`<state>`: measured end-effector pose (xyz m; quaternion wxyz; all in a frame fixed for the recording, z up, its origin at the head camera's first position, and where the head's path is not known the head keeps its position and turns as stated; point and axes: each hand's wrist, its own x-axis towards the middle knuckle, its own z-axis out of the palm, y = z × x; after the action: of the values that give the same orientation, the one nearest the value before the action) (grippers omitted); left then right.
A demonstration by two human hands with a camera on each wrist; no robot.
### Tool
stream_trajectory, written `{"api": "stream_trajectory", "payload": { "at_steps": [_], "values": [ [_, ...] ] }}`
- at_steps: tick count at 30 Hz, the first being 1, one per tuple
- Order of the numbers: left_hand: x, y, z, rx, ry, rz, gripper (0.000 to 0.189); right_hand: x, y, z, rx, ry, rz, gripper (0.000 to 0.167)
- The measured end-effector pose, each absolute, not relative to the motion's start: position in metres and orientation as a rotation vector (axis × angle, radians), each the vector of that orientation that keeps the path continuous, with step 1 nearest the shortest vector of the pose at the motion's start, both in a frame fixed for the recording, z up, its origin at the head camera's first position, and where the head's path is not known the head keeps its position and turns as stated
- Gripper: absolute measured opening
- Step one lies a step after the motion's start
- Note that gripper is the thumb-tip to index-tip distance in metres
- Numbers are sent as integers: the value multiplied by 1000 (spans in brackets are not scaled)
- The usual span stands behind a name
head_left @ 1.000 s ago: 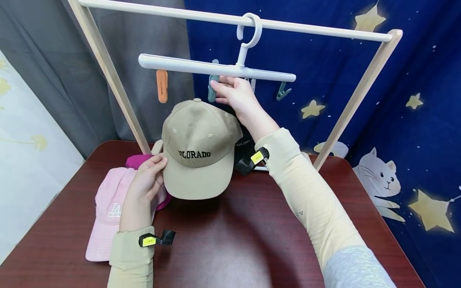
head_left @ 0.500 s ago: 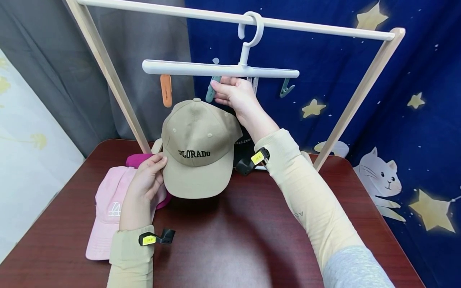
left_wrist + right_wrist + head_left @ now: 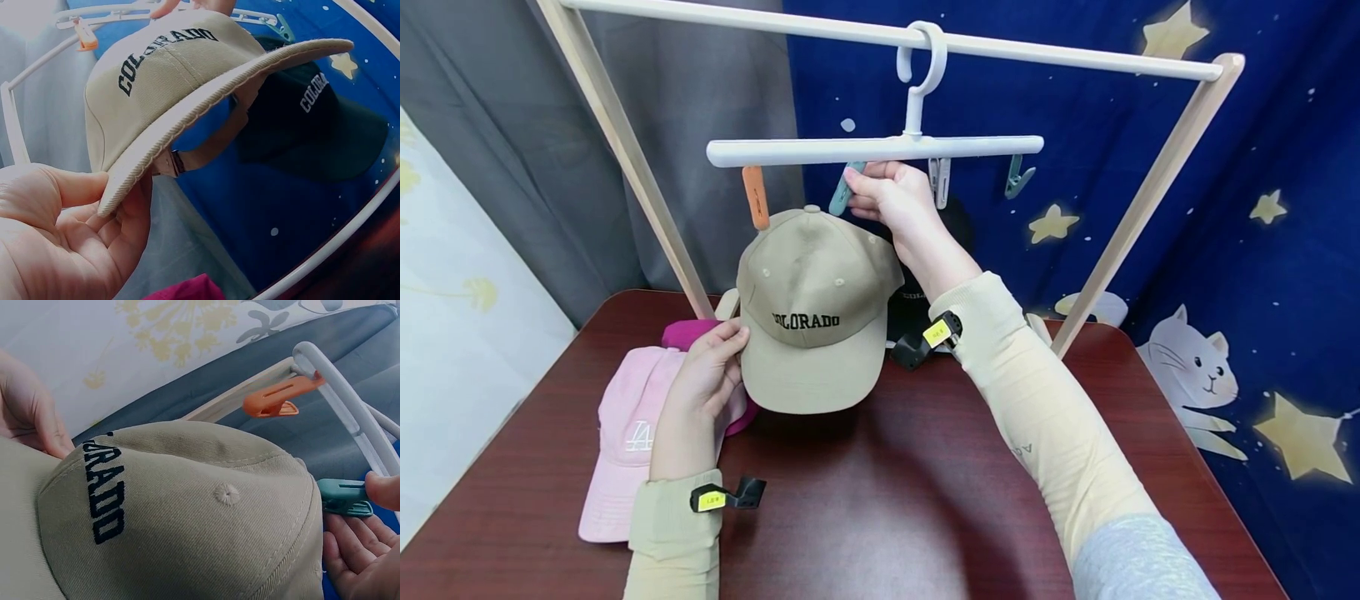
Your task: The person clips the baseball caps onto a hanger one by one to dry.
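Observation:
A beige baseball cap [image 3: 812,283] lettered COLORADO is held upright over the table, crown on top. My left hand [image 3: 703,375] pinches its brim at the side, thumb above and fingers beneath, as the left wrist view shows. My right hand [image 3: 898,204] pinches a teal clothespin [image 3: 847,190] under the white hanger [image 3: 797,152]. In the right wrist view the tip of that clothespin [image 3: 344,494] is right at the cap's crown. An orange clothespin [image 3: 756,198] dangles from the hanger's left part, just above the crown in the head view.
The hanger hooks over a wooden rack's bar [image 3: 1075,63]. Grey [image 3: 942,183] and green [image 3: 1017,177] clothespins hang farther right. A dark COLORADO cap [image 3: 337,119] is behind the beige one. Pink [image 3: 632,408] and magenta [image 3: 685,332] caps lie at left on the table [image 3: 880,517].
The hanger has swung nearly level, its left end dropping and both ends shifting right. The teal clothespin has tilted in my right fingers. Both hands and the beige cap have hardly moved.

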<state>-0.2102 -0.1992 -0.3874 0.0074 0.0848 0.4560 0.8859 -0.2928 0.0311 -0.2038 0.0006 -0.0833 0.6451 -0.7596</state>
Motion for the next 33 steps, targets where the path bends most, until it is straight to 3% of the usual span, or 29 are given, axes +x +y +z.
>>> {"api": "stream_trajectory", "payload": {
  "at_steps": [33],
  "values": [
    [-207,-186,-380,157,1442,2797,26,-284,39,-206,-323,2089,-2375,9]
  ]
}}
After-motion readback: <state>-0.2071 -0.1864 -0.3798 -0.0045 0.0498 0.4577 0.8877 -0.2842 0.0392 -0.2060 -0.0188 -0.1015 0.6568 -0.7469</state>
